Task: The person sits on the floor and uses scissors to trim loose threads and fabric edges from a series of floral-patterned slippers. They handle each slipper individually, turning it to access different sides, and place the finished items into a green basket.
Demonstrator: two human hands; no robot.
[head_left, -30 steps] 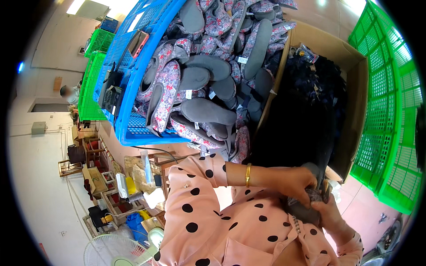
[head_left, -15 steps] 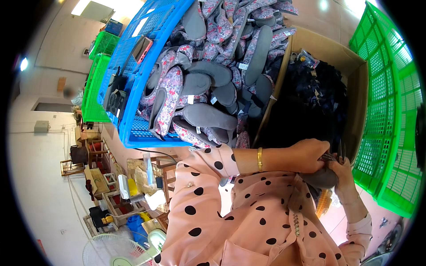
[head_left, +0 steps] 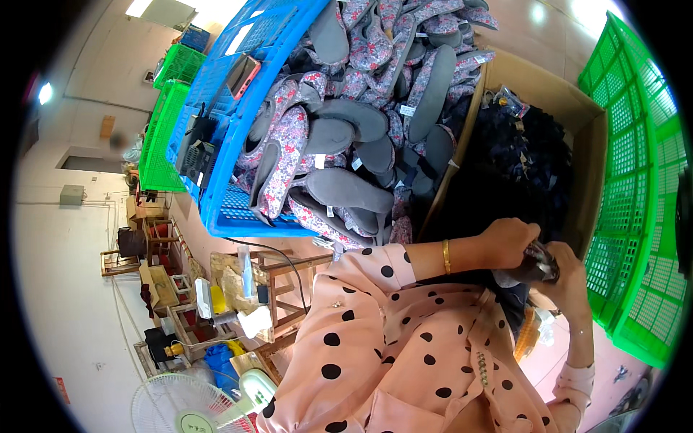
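Note:
My left hand (head_left: pixel 509 242), with a gold bracelet at its wrist, is closed at the edge of a dark slipper (head_left: pixel 535 265). The slipper has a grey part and a darker patterned part; most of it lies hidden between my hands. From the other side my right hand (head_left: pixel 567 278) wraps its fingers round the same slipper. Both hands are in front of my body, by the near end of a cardboard box (head_left: pixel 586 119). Dark blue slippers with small tags (head_left: pixel 516 148) fill that box, partly in deep shadow.
Left of the box, a blue plastic crate (head_left: pixel 216 195) is heaped with floral grey-soled slippers (head_left: pixel 350 189). A phone (head_left: pixel 244 78) rests on its rim. Green crates (head_left: pixel 628 195) stand at the right. At the lower left are a fan (head_left: pixel 191 404) and wooden stools (head_left: pixel 281 281).
My hands have turned the slipper, so its darker patterned part now shows near my right fingers. The whole view has shifted slightly.

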